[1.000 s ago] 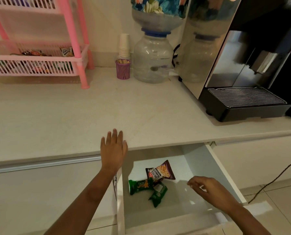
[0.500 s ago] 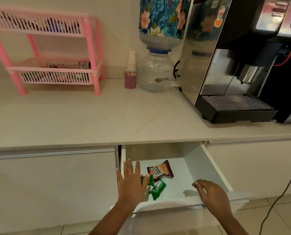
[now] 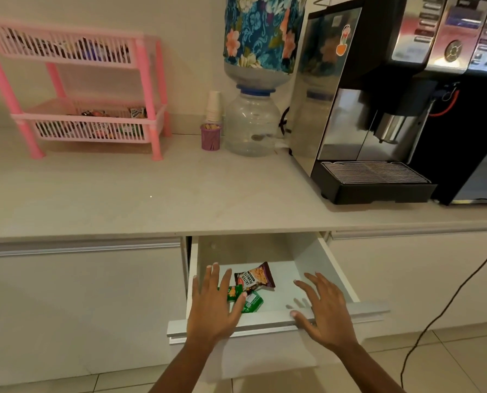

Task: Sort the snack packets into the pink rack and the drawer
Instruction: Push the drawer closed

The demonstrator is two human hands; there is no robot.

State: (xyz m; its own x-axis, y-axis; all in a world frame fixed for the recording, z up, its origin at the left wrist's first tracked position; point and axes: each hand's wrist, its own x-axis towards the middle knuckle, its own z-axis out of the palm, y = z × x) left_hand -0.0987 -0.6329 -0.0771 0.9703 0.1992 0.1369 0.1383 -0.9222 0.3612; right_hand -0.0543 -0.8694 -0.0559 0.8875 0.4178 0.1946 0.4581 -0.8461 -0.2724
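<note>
The dark purple foil packet of salted peanuts [image 3: 255, 277] is lying on the floor of the open white drawer [image 3: 307, 258], which is standing pulled out below the edge of the pale stone desk [image 3: 151, 194]. A small green foil packet [image 3: 232, 293] and a second green foil packet [image 3: 254, 303] are lying just in front of it, and the three seem to be touching one another in one loose heap. Nobody is holding them.

The left hand [image 3: 212, 309] is no longer resting on the desk edge as it was a second ago. It is now hovering over the drawer front, its fingers [image 3: 215, 279] straight and spread, and it is hiding a part of the first green packet. The right hand [image 3: 326, 310] is no longer reaching inside the drawer. It is now opening flat over the front rim, fingers [image 3: 313, 287] spread, the thumb apparently touching the rim. Both hands are holding nothing. I am judging from this that the placing into the drawer is finished and that the person is preparing to push the drawer closed. Whether the palms are already pressing the front, I cannot tell.

Further away, the pink plastic two-tier rack [image 3: 147, 80] is standing at the back left of the desk and is already carrying packets on both tiers, though they are too blurred to name. A purple cup [image 3: 210, 139], a clear water bottle with a flowered cover [image 3: 251, 126] and a black and steel coffee machine [image 3: 378, 114] are standing to its right.
</note>
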